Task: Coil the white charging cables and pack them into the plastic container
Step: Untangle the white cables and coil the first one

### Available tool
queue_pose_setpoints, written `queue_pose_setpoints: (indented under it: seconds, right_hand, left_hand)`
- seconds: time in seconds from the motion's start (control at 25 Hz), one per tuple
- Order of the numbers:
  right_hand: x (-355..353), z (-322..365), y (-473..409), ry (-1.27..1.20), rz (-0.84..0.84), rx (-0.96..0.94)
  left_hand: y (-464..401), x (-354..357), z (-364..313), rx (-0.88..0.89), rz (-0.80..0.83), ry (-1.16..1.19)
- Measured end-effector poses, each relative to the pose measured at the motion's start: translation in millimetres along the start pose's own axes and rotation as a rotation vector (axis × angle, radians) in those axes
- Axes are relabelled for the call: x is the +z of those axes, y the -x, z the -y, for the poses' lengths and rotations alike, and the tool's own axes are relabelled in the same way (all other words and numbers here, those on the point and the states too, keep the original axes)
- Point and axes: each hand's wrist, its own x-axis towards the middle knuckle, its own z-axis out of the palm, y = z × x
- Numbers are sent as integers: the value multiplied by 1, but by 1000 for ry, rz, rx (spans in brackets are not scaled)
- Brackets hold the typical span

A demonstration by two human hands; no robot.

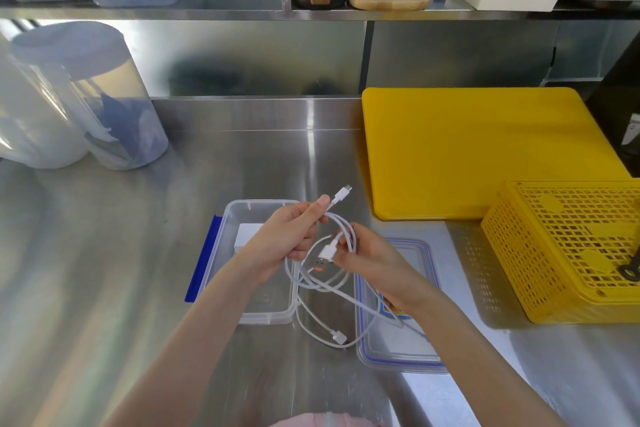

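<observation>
My left hand (289, 236) grips a white charging cable (343, 229) just below its small plug, which sticks up past my thumb. My right hand (367, 255) holds the same cable's loops, close to the wider USB plug with an orange tip. Loose white cable (329, 326) hangs down and trails on the steel counter, ending in another white plug. Under my left hand stands the clear plastic container (230, 218) with a blue clip on its left side and a white block inside. Its clear lid (405, 354) with a blue seal lies to the right, under my right wrist.
A yellow cutting board (467, 149) lies at the back right, with an overturned yellow mesh basket (561, 246) in front of it. Tall clear canisters (104, 97) stand at the back left. A shelf above holds wooden boards and boxes.
</observation>
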Motion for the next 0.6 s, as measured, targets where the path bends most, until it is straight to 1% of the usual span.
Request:
queue_pose_setpoints:
  seconds: [0.08,0.2,0.32,0.4,0.52,0.6]
  right_hand:
    - [4,0,-2,41,-159,39]
    - [5,1,-7,-49,-318,36]
    - [3,1,-10,-107,-404,49]
    - [2,-1,-12,-154,-423,47]
    - [1,-4,-14,-309,-409,55]
    - [2,-5,-17,-302,-387,39]
  left_hand:
    - [-1,2,2,14,32,70]
    - [0,7,9,11,134,403]
    - [1,10,17,6,209,682]
    - [2,12,21,17,202,730]
    - [3,17,24,9,125,716]
    - [2,16,25,8,74,744]
